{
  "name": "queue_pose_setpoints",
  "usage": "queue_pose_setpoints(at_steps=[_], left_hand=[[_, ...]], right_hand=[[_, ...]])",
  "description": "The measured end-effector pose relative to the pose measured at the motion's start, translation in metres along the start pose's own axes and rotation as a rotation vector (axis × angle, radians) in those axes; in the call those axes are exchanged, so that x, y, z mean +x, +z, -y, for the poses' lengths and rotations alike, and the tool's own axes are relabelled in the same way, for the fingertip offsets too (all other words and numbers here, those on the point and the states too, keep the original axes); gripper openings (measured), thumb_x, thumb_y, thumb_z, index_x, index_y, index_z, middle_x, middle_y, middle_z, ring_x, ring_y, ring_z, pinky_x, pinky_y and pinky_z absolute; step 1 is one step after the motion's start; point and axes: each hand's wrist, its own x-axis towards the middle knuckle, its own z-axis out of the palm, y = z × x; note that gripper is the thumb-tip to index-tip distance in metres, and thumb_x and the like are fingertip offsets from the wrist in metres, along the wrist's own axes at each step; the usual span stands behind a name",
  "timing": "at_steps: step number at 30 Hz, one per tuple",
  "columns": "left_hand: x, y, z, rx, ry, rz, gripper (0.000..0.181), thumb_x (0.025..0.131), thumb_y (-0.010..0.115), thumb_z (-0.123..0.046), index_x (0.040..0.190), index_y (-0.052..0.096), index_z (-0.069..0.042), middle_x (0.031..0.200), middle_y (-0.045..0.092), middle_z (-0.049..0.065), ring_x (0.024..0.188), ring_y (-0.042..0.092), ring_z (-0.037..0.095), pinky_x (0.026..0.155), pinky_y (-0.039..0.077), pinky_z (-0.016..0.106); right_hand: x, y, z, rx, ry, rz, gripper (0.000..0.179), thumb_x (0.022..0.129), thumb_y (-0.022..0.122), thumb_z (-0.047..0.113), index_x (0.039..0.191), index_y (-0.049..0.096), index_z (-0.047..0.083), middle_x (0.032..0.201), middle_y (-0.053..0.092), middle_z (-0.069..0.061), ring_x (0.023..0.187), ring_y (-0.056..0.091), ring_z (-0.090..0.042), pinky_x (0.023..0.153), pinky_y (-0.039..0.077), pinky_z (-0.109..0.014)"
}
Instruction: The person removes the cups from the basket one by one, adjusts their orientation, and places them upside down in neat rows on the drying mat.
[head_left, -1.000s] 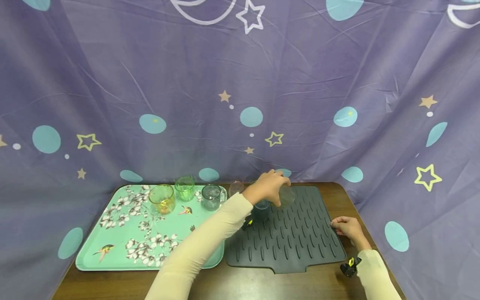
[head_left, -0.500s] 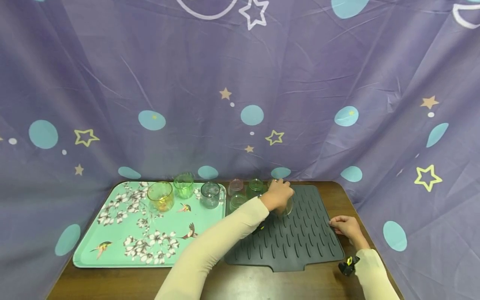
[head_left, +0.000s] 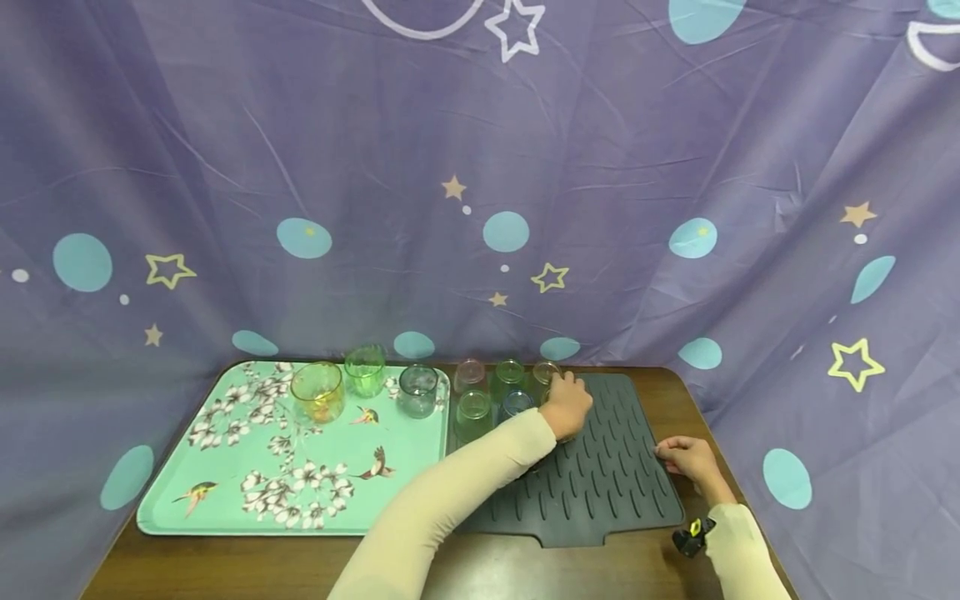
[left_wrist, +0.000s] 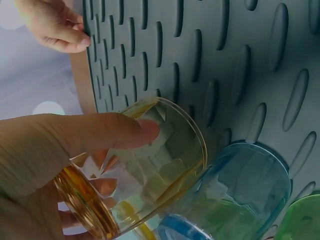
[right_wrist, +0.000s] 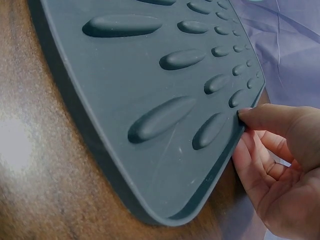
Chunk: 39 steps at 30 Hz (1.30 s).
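Observation:
My left hand (head_left: 566, 408) grips a clear glass with an amber base (left_wrist: 175, 130) over the dark grey drying mat (head_left: 592, 500). Its thumb lies along the side and its fingers curl round the base end, while the rim faces the mat. Beside it stands an upturned blue glass (left_wrist: 245, 175), and a green glass (left_wrist: 302, 220) shows at the corner of the left wrist view. My right hand (right_wrist: 285, 160) pinches the mat's right edge between thumb and fingers. Much of the held glass is hidden behind the left hand in the head view.
Upturned on the mat's back left are a pink glass (head_left: 470, 375), a pale green one (head_left: 474, 412) and others. Left of it lies a mint floral tray (head_left: 247, 521) bearing a yellow glass (head_left: 318, 393), a green tumbler (head_left: 365, 372) and a grey glass (head_left: 417, 392). A purple curtain (head_left: 375, 167) rises behind.
My left hand has brought the glass rightward and down to the mat, just right of the blue glass, uncovering the glasses behind. My right hand keeps its pinch on the mat's edge.

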Motion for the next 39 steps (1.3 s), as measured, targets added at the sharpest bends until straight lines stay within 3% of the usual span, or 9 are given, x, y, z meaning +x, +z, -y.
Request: queue_pose_setpoints(at_steps=[10,21,35,39], left_hand=[[0.001,0.013,-0.001,-0.033,-0.022,-0.009,0.037,0.101,0.060,-0.040,0.137,0.063,-0.033,0.138,0.057,-0.007,0.130,0.049,0.016,0.115,0.039,0.036],[0.002,0.022,0.004,-0.113,0.054,-0.080,0.046,0.097,0.069,-0.036,0.141,0.059,-0.030,0.142,0.054,-0.003,0.134,0.047,0.020,0.115,0.040,0.040],[-0.001,0.023,0.004,-0.158,0.060,-0.096,0.053,0.093,0.073,-0.032,0.143,0.056,-0.028,0.142,0.052,-0.002,0.132,0.046,0.020,0.113,0.042,0.040],[-0.006,0.023,0.006,-0.207,0.059,-0.108,0.060,0.091,0.076,-0.036,0.146,0.052,-0.027,0.144,0.050,-0.001,0.134,0.046,0.021,0.113,0.043,0.040]], right_hand=[[-0.002,0.002,0.003,0.010,0.000,0.002,0.020,0.093,0.071,0.006,0.098,0.068,-0.013,0.081,0.070,0.001,0.071,0.065,-0.009,0.064,0.058,-0.022],[0.000,-0.002,0.004,0.010,-0.003,0.006,0.020,0.093,0.070,0.006,0.098,0.069,-0.013,0.080,0.070,0.002,0.071,0.065,-0.008,0.064,0.058,-0.021],[0.002,0.000,-0.003,0.011,0.003,-0.003,0.019,0.092,0.072,0.007,0.095,0.069,-0.011,0.075,0.067,0.006,0.068,0.063,-0.007,0.062,0.057,-0.020],[0.001,0.000,-0.005,0.017,0.000,-0.005,0.018,0.092,0.072,0.007,0.095,0.069,-0.011,0.076,0.068,0.006,0.069,0.064,-0.007,0.063,0.058,-0.021]])
